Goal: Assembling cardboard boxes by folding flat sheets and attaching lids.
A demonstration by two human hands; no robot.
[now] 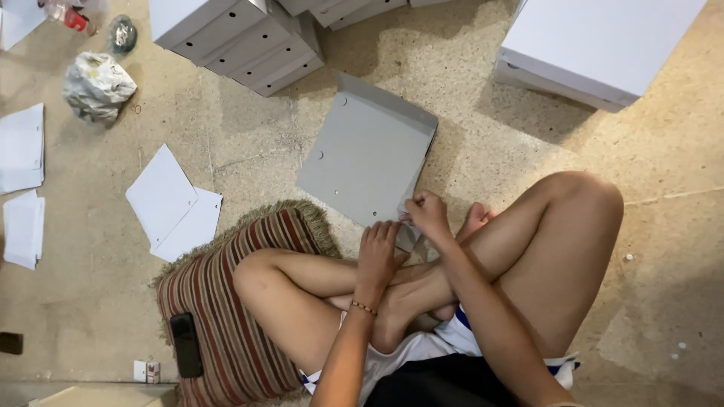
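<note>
Our right hand [426, 213] pinches the flat grey cardboard box [366, 154] edge in a clenched grip; our left hand [378, 252] presses it, fingers loose, on speckled floor [467, 105].

Striped cushion [226, 301], black phone [185, 345], white sheets [172, 202], stacked white boxes [241, 38], perhaps crumpled wrapping [98, 87]

Matt grey cardboard box [362, 162] — rough speckled stone floor [520, 151] — woven striped cushion [234, 332].
</note>
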